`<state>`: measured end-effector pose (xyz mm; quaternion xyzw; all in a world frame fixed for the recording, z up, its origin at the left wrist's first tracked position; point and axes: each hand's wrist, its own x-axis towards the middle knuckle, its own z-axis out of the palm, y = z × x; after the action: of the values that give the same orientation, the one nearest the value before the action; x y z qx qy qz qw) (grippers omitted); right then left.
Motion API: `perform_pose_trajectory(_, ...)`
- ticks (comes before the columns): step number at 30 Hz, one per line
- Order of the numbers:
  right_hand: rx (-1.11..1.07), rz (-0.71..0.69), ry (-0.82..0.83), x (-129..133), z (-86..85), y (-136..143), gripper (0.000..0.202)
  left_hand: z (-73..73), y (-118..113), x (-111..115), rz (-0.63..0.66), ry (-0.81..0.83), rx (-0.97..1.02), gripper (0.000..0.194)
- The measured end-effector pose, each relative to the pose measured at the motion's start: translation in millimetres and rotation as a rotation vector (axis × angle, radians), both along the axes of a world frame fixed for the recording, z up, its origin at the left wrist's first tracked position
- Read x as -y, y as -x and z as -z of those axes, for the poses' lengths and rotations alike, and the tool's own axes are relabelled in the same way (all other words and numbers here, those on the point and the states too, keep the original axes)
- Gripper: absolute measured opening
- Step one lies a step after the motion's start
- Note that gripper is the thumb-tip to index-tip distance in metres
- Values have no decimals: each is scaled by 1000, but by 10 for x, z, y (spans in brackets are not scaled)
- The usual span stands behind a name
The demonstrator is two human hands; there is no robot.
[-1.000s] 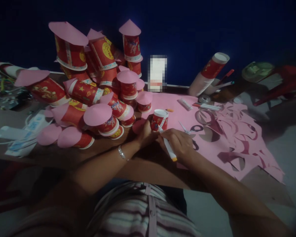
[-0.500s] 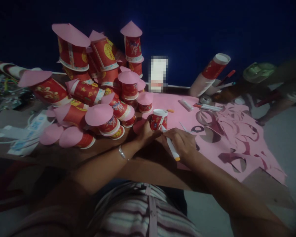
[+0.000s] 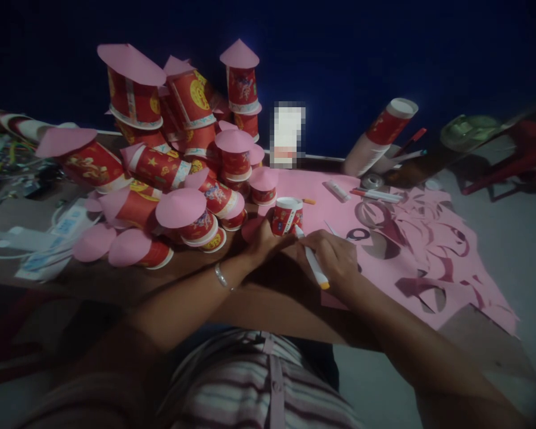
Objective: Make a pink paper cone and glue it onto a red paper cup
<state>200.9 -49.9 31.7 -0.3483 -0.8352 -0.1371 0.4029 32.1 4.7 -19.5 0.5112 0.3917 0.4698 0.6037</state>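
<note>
A red patterned paper cup (image 3: 287, 215) with a white rim stands upright near the table's front edge. My left hand (image 3: 264, 243) grips it low on its left side. My right hand (image 3: 328, 253) is closed around a white marker (image 3: 315, 267) with an orange-yellow end; the marker's tip points up at the cup's lower right side. Whether the tip touches the cup is too small to tell. An orange cap (image 3: 309, 201) lies just behind the cup on pink paper (image 3: 312, 176).
Many red cups with pink cone tops (image 3: 181, 208) crowd the left. Pink paper scraps (image 3: 433, 238), a glue stick (image 3: 337, 190), pens (image 3: 377, 195) and a tape roll (image 3: 357, 235) lie right. A leaning cup stack (image 3: 384, 134) stands behind.
The marker and my right hand have shifted slightly right, its tip now a little off the white strip on the cup. A person's arm at the far right has gone out of view.
</note>
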Motion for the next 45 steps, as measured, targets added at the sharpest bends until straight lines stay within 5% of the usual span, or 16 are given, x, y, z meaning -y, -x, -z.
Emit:
perform_pose_trajectory(22, -11, 15, 31, 18, 16, -28, 18, -89, -6, 63, 14, 94, 75, 60)
perform_pose_trajectory(33, -93, 47, -16, 34, -8, -39, 19, 4, 0, 78, 114, 181, 259, 51)
perform_pose_trajectory(45, -85, 40, -56, 25, -28, -34, 20, -254, -9, 102, 62, 134, 64, 62)
